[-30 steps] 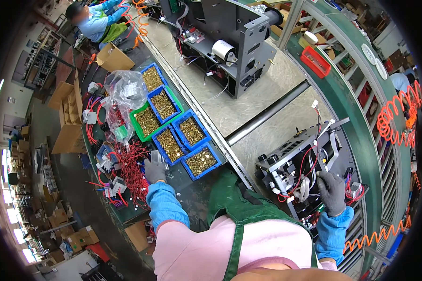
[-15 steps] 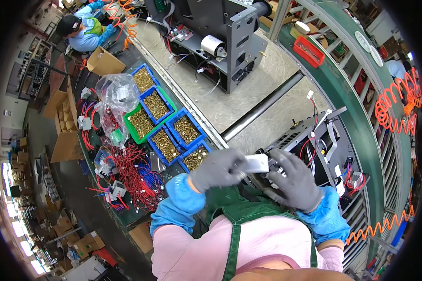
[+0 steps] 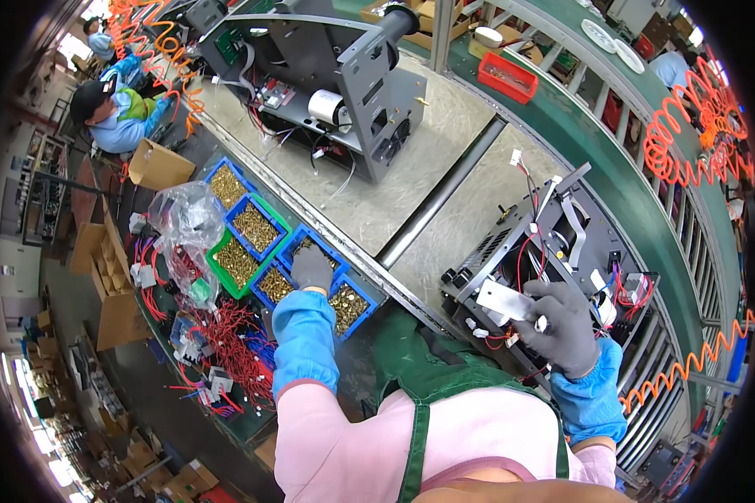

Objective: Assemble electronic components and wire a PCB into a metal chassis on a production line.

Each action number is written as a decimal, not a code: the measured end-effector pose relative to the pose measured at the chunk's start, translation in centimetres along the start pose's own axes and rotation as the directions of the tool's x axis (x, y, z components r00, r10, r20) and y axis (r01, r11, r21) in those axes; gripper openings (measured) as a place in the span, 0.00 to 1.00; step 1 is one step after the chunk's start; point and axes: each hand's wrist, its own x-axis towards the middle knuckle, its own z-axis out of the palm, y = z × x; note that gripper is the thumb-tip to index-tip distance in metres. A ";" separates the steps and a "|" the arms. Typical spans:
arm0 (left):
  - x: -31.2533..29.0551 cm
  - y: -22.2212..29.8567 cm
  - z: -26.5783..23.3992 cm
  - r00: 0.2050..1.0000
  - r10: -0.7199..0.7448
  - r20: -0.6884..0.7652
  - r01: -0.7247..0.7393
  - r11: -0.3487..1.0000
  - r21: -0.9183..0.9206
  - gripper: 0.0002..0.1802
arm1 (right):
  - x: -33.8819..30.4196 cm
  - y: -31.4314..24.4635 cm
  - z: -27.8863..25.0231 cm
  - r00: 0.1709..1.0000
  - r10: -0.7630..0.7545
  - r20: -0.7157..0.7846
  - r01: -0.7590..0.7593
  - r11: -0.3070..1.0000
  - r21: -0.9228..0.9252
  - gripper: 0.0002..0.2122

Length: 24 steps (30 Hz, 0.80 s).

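My left hand point(image 3: 312, 269), in a grey glove, reaches into a blue bin point(image 3: 337, 259) of small brass-coloured screws; its fingertips are down among them, partly hidden. My right hand point(image 3: 565, 329), gloved alike, is closed on one end of a flat, pale metal plate point(image 3: 500, 298). That plate is held above the near side of a dark grey machine chassis point(image 3: 488, 254) with loose wires and white connectors. Beside my left hand, another blue bin point(image 3: 366, 313) holds more screws, and a green bin point(image 3: 236, 293) stands further left.
Red wire bundles point(image 3: 231, 337) and a clear plastic bag point(image 3: 184, 214) lie left of the bins. A larger chassis point(image 3: 356, 84) stands on the metal bench ahead. A red tray point(image 3: 508, 78) is on the green conveyor at the back. A co-worker point(image 3: 113, 113) works at far left. Orange coiled hoses point(image 3: 688, 134) hang right.
My left hand has let go of the plate and moved left into a screw bin. My right hand has shifted right, now holding the plate alone. The view has turned slightly.
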 end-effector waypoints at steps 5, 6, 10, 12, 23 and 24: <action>0.8 -0.2 0.7 0.995 -0.027 0.096 0.021 0.998 0.064 0.09 | -5.0 1.4 -2.6 0.797 0.604 -0.014 -0.456 0.616 0.642 0.13; 0.7 -0.3 0.7 0.997 -0.034 0.076 0.030 0.998 0.054 0.09 | -5.6 1.5 -3.1 0.746 0.666 -0.032 -0.414 0.500 0.761 0.16; 0.7 0.2 -0.1 0.988 -0.090 0.123 0.084 0.995 0.053 0.10 | -8.2 3.2 -4.2 0.658 0.743 -0.122 -0.262 0.379 0.888 0.35; 1.4 0.1 1.1 0.986 -0.106 0.129 0.096 0.992 0.077 0.10 | -9.4 3.7 -4.9 0.672 0.734 -0.098 -0.211 0.318 0.924 0.36; 3.0 -6.8 6.7 0.944 -0.327 0.036 0.070 0.091 -0.993 0.09 | -16.6 5.8 -7.9 0.611 0.748 -0.260 -0.030 0.350 0.936 0.30; 3.0 -7.7 7.0 0.954 -0.296 0.049 0.080 0.094 -0.992 0.09 | -17.7 6.1 -8.1 0.587 0.761 -0.276 -0.021 0.355 0.935 0.30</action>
